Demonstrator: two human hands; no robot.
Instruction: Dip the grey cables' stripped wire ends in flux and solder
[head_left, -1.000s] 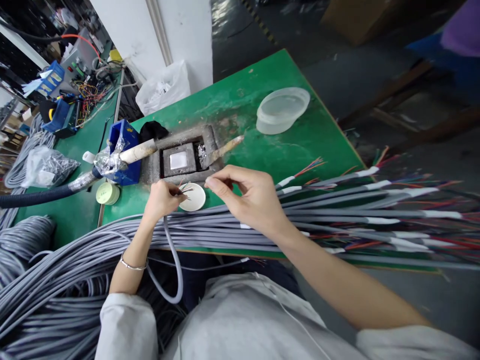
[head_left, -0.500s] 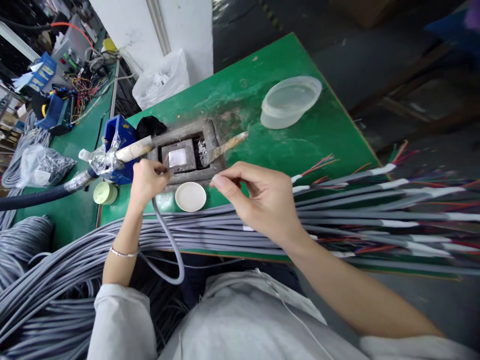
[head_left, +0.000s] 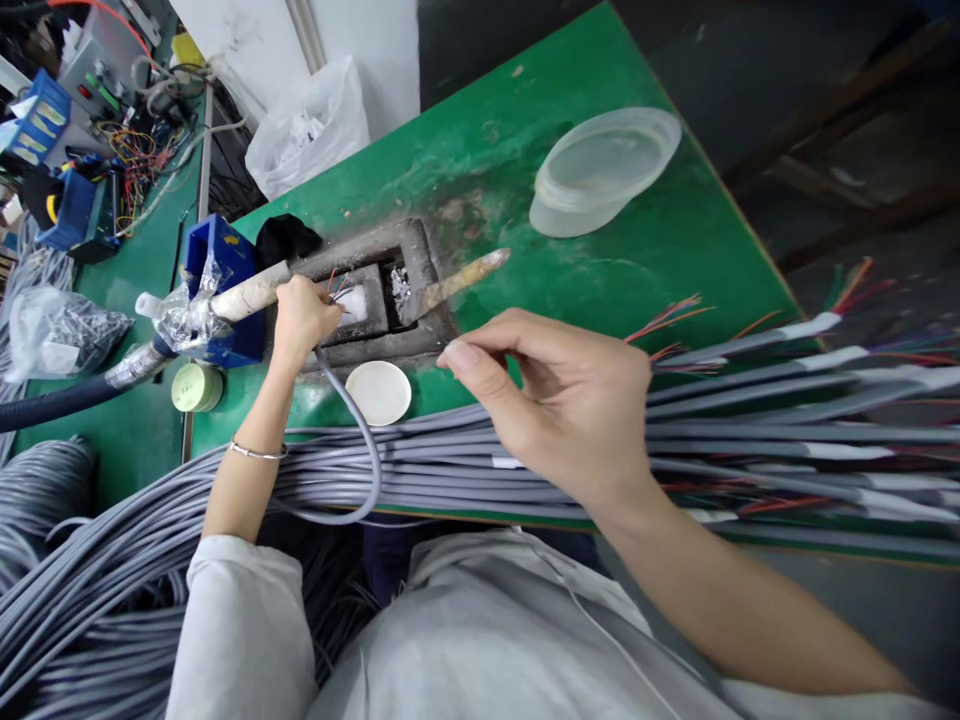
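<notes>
My left hand point(head_left: 301, 318) is closed around the end of a grey cable point(head_left: 366, 440), which loops down below the wrist. Thin stripped wires point(head_left: 339, 288) stick out past its fingers, over the bright metal pool point(head_left: 354, 303) of a solder pot point(head_left: 420, 250). Thumb and forefinger of my right hand point(head_left: 566, 395) are pinched together in front of the pot; whatever they hold, if anything, is too small to make out. A scraper with a crusted handle point(head_left: 472, 278) leans on the pot's right end. Just below the pot is a small round cream dish point(head_left: 379, 392).
A bundle of grey cables point(head_left: 442, 450) runs along the near table edge, with frayed wire ends at right. A taped suction pipe point(head_left: 251, 292) rests on a blue bin point(head_left: 229, 245). A clear plastic tub point(head_left: 607, 165) and a pale green tin point(head_left: 196, 387) stand on the table.
My left hand has moved up toward the pot, bringing the wire ends over the metal pool. My right hand stays pinched, a little further right in view. The view has shifted slightly.
</notes>
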